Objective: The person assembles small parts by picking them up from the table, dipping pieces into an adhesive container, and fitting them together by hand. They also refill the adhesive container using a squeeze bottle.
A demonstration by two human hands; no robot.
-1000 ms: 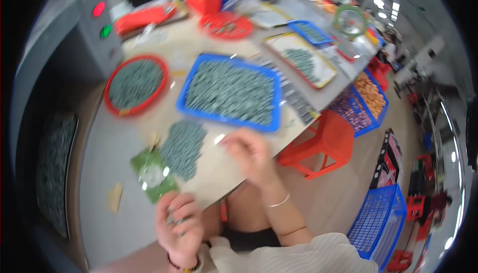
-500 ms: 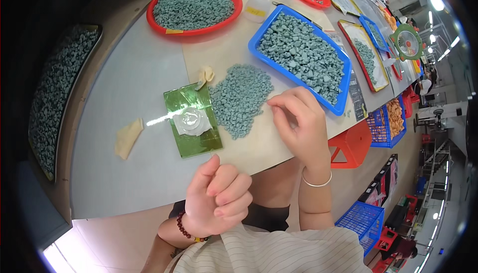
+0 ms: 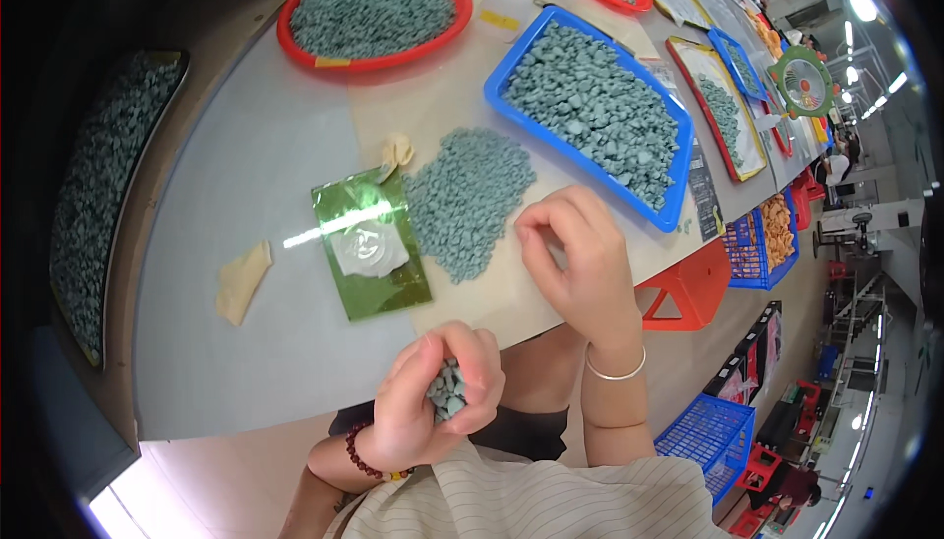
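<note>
A handful of grey-green stone chips (image 3: pixel 447 389) shows inside my left hand (image 3: pixel 405 399), which is curled around them close to my body at the table's front. My right hand (image 3: pixel 587 269) hovers at the table edge, thumb and forefinger pinched together; whatever might be between them is too small to make out. Just left of it, a loose pile of small stone chips (image 3: pixel 470 200) lies on beige paper. Beside the pile is a shiny green square sheet (image 3: pixel 391 293) with a piece of crumpled clear plastic (image 3: pixel 369 250) on top.
A blue tray (image 3: pixel 673 212) of larger chips lies behind my right hand, and a red round tray (image 3: pixel 462 18) of chips is at the far left. Beige scraps (image 3: pixel 243 281) (image 3: pixel 396 151) flank the green sheet. A red stool (image 3: pixel 693 288) stands right of the table.
My left hand has turned and loosened, so the stone chips in it now show. My right hand has shifted slightly nearer and left, still pinched.
</note>
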